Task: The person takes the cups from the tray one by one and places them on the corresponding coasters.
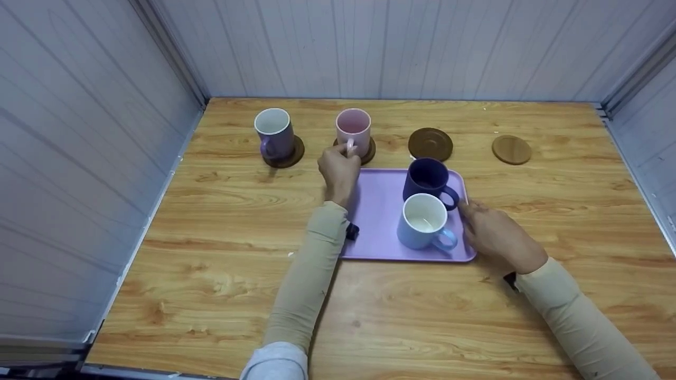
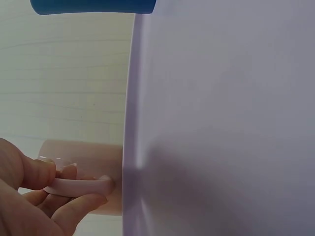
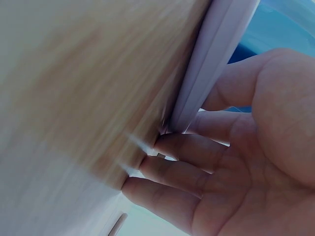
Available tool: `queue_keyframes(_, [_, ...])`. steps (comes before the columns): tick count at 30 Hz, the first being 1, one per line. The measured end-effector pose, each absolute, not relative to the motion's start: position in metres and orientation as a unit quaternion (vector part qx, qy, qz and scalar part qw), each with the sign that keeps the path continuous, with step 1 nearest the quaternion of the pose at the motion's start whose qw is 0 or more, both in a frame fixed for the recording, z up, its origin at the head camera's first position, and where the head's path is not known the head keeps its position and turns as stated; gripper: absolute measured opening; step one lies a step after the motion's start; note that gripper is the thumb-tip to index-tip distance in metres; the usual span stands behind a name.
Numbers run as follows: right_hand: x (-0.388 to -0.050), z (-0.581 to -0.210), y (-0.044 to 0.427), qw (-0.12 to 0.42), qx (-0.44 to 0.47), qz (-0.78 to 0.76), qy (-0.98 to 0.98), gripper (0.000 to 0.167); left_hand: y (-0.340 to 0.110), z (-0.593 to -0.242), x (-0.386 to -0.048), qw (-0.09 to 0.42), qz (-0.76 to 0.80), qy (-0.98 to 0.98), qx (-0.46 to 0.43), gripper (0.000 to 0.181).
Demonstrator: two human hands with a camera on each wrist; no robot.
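My left hand (image 1: 338, 171) pinches the handle of a pink mug (image 1: 360, 135) that stands upright over a dark round coaster (image 1: 371, 153); the left wrist view shows thumb and fingers around this handle (image 2: 78, 187). At the right edge of a lilac tray (image 1: 375, 211), my right hand (image 1: 496, 232) touches the rim with extended fingers. In the right wrist view, the thumb and index fingertips are hidden behind the tray rim (image 3: 209, 64). Standing on the tray are a navy mug (image 1: 417, 184) and a light blue mug (image 1: 409, 235), handles toward the right hand.
Left of the pink mug, a purple-grey mug (image 1: 280, 140) with a pale inside stands on another dark coaster (image 1: 298, 153). Behind the tray lie a bare dark coaster (image 1: 430, 144) and a lighter wooden coaster (image 1: 512, 150). Pale panel walls (image 1: 338, 47) border the wooden table (image 1: 211, 274).
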State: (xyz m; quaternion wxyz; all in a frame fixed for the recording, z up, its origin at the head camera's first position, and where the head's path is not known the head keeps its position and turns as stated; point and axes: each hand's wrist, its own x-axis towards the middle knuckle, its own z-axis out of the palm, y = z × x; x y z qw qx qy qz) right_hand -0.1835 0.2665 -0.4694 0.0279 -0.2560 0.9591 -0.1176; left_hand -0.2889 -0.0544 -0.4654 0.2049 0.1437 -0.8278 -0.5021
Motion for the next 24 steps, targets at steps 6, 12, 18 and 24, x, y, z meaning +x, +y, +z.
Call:
queue_keyframes(6, [-0.184,-0.470,0.266,0.033,-0.253,-0.115,0.960,0.048,-0.055,-0.464,-0.289,0.203,-0.496,-0.832,0.142,0.013])
queue_keyframes(12, [-0.184,-0.470,0.265,0.011,-0.262,-0.122,0.957,0.046,-0.057,-0.465,-0.288,0.205,-0.487,-0.839,0.129,0.015])
queue_keyframes(18, [-0.186,-0.470,0.266,0.014,-0.261,-0.119,0.958,0.048,-0.059,-0.462,-0.287,0.179,-0.487,-0.844,0.135,0.009])
queue_keyframes(24, [-0.187,-0.472,0.266,0.013,-0.259,-0.124,0.958,0.045,-0.062,-0.449,-0.284,0.131,-0.459,-0.868,0.137,0.031])
